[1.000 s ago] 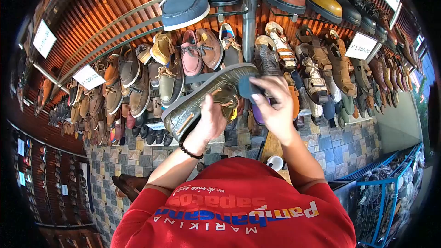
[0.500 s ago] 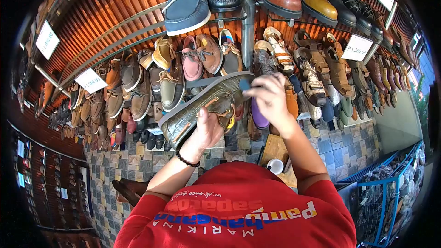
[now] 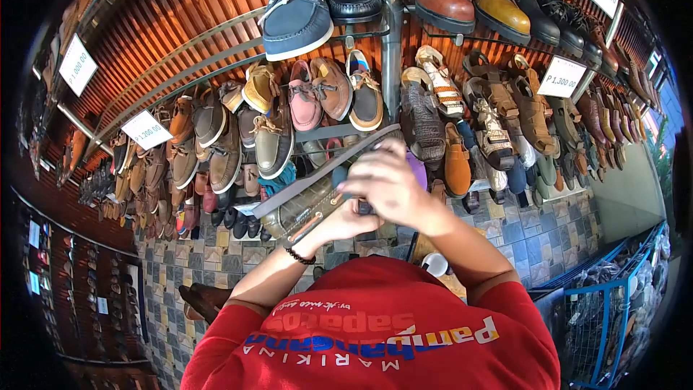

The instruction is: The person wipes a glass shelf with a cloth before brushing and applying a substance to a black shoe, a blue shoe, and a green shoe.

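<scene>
A dark olive boat shoe (image 3: 296, 213) with a crocodile-like pattern and orange lace lies tilted, its grey sole edge facing up and left. My left hand (image 3: 343, 225) is closed on the shoe from below, a beaded bracelet on the wrist. Across the upper part of the shoe lies my right hand (image 3: 386, 184), its fingers bent and blurred. A small dark blue piece (image 3: 342, 187) shows at its fingertips, against the shoe; its kind cannot be made out. The hand covers much of the shoe's heel end.
Shelves ahead hold several shoes, among them a blue boat shoe (image 3: 296, 18) and a brown sandal (image 3: 422, 119). A white cup (image 3: 435, 264) stands on a wooden stool below. At the right is a blue rack (image 3: 595, 332) of plastic-wrapped items. Brown shoes (image 3: 206, 300) are at lower left.
My right hand has moved down and left over the shoe, with the dark blue piece. The shoe has turned and dropped slightly, and my left hand has shifted right along it.
</scene>
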A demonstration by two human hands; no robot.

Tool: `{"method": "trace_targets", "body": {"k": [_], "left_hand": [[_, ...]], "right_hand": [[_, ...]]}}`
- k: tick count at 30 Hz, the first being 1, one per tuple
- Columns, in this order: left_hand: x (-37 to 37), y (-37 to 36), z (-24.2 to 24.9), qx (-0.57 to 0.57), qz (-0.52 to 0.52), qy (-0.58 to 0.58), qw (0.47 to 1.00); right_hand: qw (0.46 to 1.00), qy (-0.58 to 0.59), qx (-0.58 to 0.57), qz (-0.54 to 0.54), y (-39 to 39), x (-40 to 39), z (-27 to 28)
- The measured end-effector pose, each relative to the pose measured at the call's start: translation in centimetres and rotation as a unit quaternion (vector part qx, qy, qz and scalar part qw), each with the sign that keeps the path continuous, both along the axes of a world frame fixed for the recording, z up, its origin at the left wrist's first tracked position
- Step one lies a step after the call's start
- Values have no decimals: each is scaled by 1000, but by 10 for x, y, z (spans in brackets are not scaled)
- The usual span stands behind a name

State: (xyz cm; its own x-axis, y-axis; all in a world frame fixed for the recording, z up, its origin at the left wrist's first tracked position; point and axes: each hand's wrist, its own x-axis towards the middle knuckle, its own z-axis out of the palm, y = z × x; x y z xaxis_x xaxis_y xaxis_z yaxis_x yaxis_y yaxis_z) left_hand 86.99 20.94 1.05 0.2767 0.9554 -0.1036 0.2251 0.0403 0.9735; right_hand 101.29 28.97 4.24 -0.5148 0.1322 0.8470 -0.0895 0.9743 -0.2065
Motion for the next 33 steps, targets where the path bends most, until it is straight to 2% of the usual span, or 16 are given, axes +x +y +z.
{"method": "trace_targets", "body": {"k": [3,6,7,8,9,10,11,13,17,20,24,26,28,30,31,33], "left_hand": [[-1,-2,-2,61,12,-104,993],[-3,4,-14,60,6,-54,997],[-6,7,-7,-111,-37,1,993],[-4,6,-25,123,-28,49,991],[-8,5,-38,142,-11,61,988],[-7,4,-37,160,5,73,984],[-1,1,-3,-32,29,50,998],[0,-4,-4,53,45,26,997],[-10,12,-18,-42,10,128,991],[2,2,-14,125,46,-24,991],[-7,13,-14,98,1,183,978],[-3,12,1,68,11,311,948],[-17,24,-58,496,5,576,650],[-3,11,-10,208,69,328,919],[-1,16,16,60,43,447,891],[-6,16,-7,186,70,357,913]], "right_hand": [[988,24,-19,-149,52,14,-18],[994,60,-61,-74,16,1,-20],[999,-9,-35,-6,-5,0,-12],[999,-19,-9,26,-7,-1,-11],[998,-28,16,58,-9,-1,-11],[1000,-7,12,-6,3,2,-15],[997,14,10,-69,25,9,-20],[978,48,-90,-181,52,13,-19],[999,14,-38,3,-7,-1,-11],[999,-25,6,22,-2,1,-11],[994,0,-58,-95,36,7,-27],[999,-14,5,-29,1,-5,-13],[998,-42,34,32,-13,-11,-9],[1000,-17,-13,8,9,-5,-9],[997,-10,13,-74,26,-2,-12],[994,20,-39,-103,37,-2,-19]]}}
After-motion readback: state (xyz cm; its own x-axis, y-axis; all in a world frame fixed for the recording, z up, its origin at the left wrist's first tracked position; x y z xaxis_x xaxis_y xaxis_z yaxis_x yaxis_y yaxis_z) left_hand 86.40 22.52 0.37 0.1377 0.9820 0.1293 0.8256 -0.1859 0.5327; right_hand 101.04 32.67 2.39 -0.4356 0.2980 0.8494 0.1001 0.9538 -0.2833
